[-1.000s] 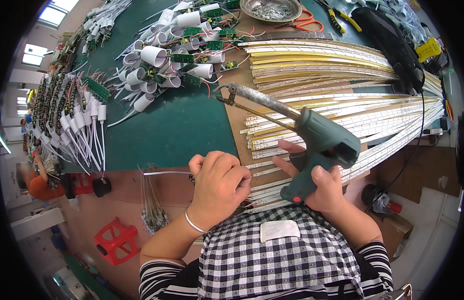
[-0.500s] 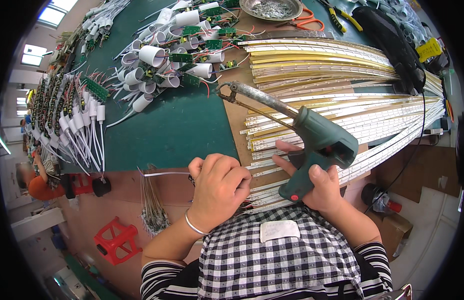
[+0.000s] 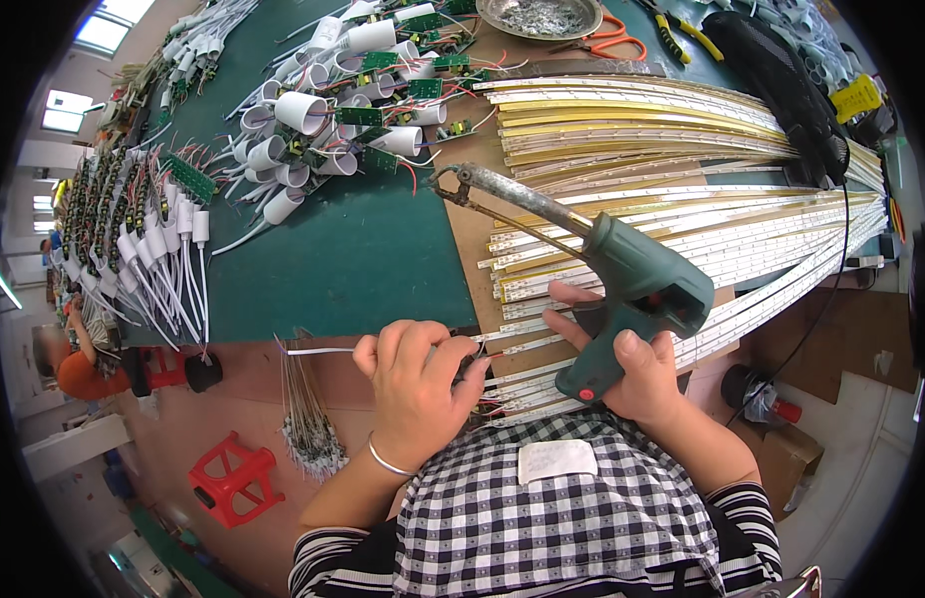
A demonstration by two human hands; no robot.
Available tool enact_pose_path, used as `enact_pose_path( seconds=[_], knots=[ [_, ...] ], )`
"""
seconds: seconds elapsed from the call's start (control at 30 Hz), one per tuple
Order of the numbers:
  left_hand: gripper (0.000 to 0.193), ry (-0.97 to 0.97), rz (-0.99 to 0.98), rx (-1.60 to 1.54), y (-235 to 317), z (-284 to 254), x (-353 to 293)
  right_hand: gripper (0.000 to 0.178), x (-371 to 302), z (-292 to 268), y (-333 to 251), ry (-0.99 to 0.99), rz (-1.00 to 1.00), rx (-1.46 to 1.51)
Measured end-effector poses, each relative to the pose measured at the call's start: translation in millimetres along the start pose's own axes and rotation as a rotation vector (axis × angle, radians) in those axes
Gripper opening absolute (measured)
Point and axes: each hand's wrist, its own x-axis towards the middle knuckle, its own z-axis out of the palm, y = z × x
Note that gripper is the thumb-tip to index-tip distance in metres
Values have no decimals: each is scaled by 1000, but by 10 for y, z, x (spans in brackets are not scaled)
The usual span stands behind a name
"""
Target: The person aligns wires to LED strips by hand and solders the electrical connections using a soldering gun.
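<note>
My right hand [image 3: 642, 374] is wrapped round the grip of a dark green soldering gun [image 3: 647, 274], with fingers by its trigger. The gun's metal barrel slants up and left, its tip above the ends of the LED strips [image 3: 602, 204]. My left hand [image 3: 418, 379] is closed in a pinch at the near strips' left ends. A thin reddish wire [image 3: 495, 356] shows at its fingertips; the rest of what it holds is hidden. A white cable [image 3: 328, 350] runs behind this hand from the left, past the table's front edge.
White lamp caps [image 3: 303, 112] with green circuit boards lie heaped on the green table [image 3: 353, 269]. Further back are a metal dish [image 3: 542, 18], orange-handled scissors [image 3: 617, 42] and pliers [image 3: 672, 40]. A red stool [image 3: 233, 478] stands on the floor. Another person [image 3: 84, 364] sits far left.
My left hand has shifted slightly left and turned, so its thumb and fingertips now show pinched at the strip ends. The right hand and soldering gun have barely moved.
</note>
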Motion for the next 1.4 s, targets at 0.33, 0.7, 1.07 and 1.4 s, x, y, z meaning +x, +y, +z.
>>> enact_pose_path(
  seconds=[0.33,0.7,1.07,1.4],
  knots=[
    [19,15,6,-141,-18,144,49,71,-1,30,5,58,11,-18],
    [15,-26,18,-259,-61,102,36,72,-8,-2,28,32,10,-65],
    [22,38,101,-204,-80,85,0,70,-9,-5,29,25,0,-78],
    [22,-8,336,-97,-76,62,81,68,-9,-24,23,20,24,-110]
  ],
)
